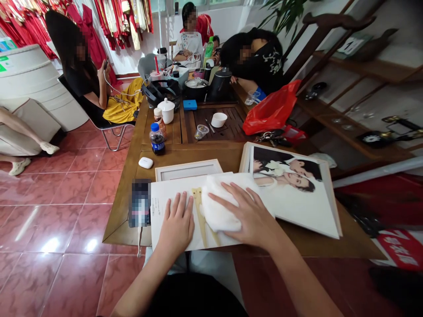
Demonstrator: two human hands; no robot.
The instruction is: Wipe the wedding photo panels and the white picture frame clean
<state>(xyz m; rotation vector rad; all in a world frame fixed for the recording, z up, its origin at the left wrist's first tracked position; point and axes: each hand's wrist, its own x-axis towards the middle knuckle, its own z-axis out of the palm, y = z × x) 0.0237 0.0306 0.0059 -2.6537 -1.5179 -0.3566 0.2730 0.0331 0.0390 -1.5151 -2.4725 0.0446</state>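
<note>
Item: white cloth (218, 209), thick and bunched, lower centre of the frame, lying on the white board (161, 233).

Item: right hand (251, 215), cupped over the cloth, fingers splayed on top, thumb at its lower edge. How hard it presses we cannot tell.

Item: left hand (178, 220), palm down on the left part of the board, clasping nothing. Our two hands lie apart, cloth and a pale yellow shape (198, 213) between them; whether that shape is printed or loose, we cannot tell.

Adjacent: pale frame (188, 169) just behind the board; photo print (307, 211) at right of the frame; phone (139, 202) beside the board's left edge; white case (146, 163) and dark-drink bottle (157, 141) above it.

Handling notes, in our judgement: we do best with the left palm flat as a steady anchor, clear of the cloth's path. We would keep the cloth bunched under the whole right hand, press lightly and evenly, and ease off around the yellow shape lest an edge catch. We would also stop short of the photo print.
</note>
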